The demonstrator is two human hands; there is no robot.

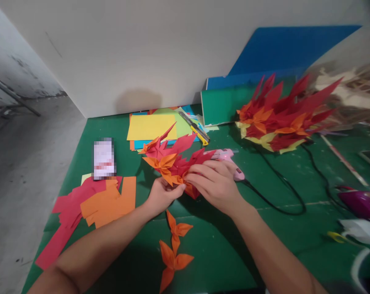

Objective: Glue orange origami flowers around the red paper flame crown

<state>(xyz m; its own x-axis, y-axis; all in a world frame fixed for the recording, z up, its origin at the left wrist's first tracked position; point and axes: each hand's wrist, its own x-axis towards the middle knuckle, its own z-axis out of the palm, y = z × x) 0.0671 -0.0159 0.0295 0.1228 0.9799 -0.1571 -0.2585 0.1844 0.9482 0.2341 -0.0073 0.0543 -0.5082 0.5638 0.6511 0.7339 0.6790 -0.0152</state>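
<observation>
A folded paper piece of red and orange spikes sits above the green table at the centre. My left hand grips its lower edge from below, fingers pinched on the orange part. My right hand is closed over its right side, fingers pressed on the red folds. A pink glue gun lies just behind my right hand. Two small orange folded stars lie on the table between my forearms.
Loose red and orange paper pieces lie at the left beside a small card. Coloured sheets and a yellow cutter sit at the back. A larger red-orange-yellow spiked piece is back right, with black cables and a purple tool.
</observation>
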